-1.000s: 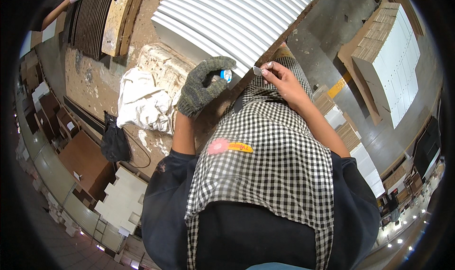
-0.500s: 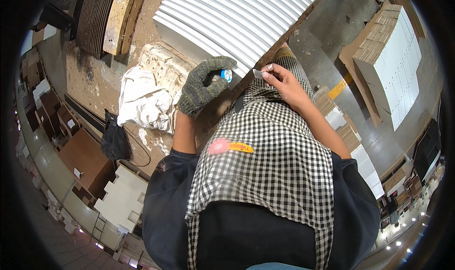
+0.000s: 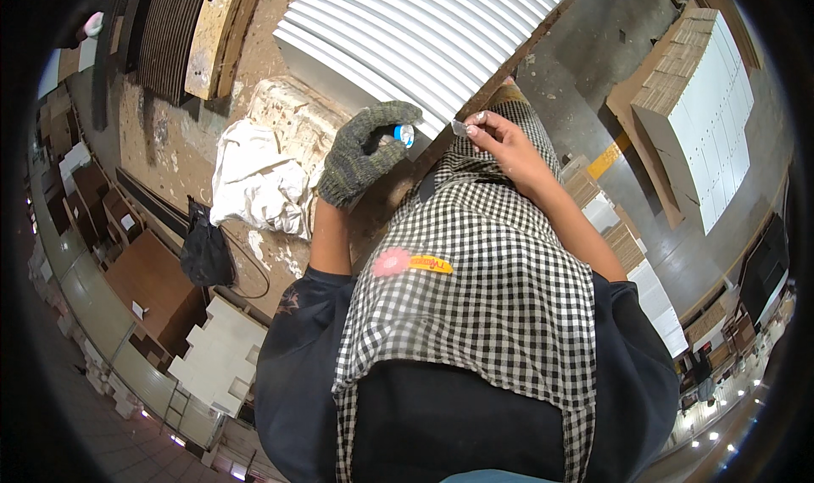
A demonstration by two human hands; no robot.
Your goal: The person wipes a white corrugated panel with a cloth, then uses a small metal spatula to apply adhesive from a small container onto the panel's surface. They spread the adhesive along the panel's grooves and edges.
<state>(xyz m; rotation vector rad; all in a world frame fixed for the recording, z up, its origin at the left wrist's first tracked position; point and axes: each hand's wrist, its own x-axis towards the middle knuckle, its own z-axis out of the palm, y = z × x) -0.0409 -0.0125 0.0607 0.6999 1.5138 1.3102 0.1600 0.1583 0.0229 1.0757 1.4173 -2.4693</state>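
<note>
We judge the step in hand to be close handling of two small things, with both hands held in front of the apron (image 3: 475, 228) at the near corner of the white stack (image 3: 415, 38).

The left hand (image 3: 360, 156), gloved, has its fingers curled round a blue item (image 3: 404, 135). The item sits between thumb and forefinger with its blue band outward; part of it is hidden in the glove, and we cannot tell its full shape.

The right hand (image 3: 509, 148), bare, pinches a grey chip (image 3: 459, 128) between thumb and forefinger. The chip projects from the fingertips toward the glove. Its material is too small to determine.

We find item and chip near each other but apart, a gap between them. In our judgement, the next move calls for a steady left grip and a light right pinch, since so little of the chip lies between the fingers.
</note>
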